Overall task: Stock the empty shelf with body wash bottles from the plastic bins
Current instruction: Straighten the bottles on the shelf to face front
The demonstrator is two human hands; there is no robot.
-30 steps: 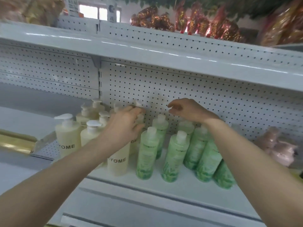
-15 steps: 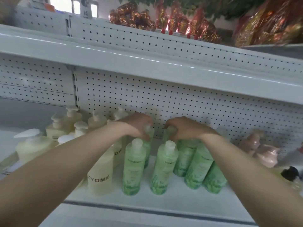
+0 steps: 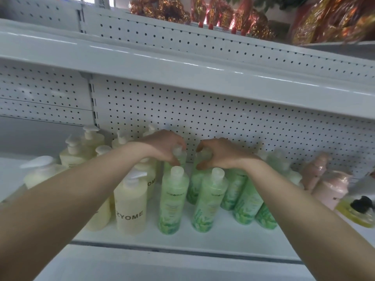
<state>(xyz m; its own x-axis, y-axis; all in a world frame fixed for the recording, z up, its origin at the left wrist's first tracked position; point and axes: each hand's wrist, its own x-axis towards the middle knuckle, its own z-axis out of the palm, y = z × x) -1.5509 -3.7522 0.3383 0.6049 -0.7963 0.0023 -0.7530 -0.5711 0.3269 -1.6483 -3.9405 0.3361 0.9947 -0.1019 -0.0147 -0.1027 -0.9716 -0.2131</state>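
Several green body wash bottles stand on the white shelf [image 3: 182,238]. My left hand [image 3: 162,147] grips the cap of a green bottle [image 3: 179,157] in the back row. My right hand [image 3: 221,153] grips the cap of the neighbouring back-row green bottle [image 3: 195,181]. Two green bottles stand in front of them, one on the left [image 3: 172,201] and one on the right [image 3: 209,203]. More green bottles [image 3: 246,201] line up under my right forearm. Both back bottles are partly hidden by my hands.
Cream pump bottles [image 3: 130,207] marked ZYOME crowd the shelf's left side. Pink bottles [image 3: 332,187] and a yellow bottle with a black pump [image 3: 357,211] sit at the right. A pegboard back wall [image 3: 203,118] and the upper shelf [image 3: 182,63] bound the space.
Both hands came down from near the pegboard and moved together onto the caps of two back-row green bottles. The view shifted right and closer.
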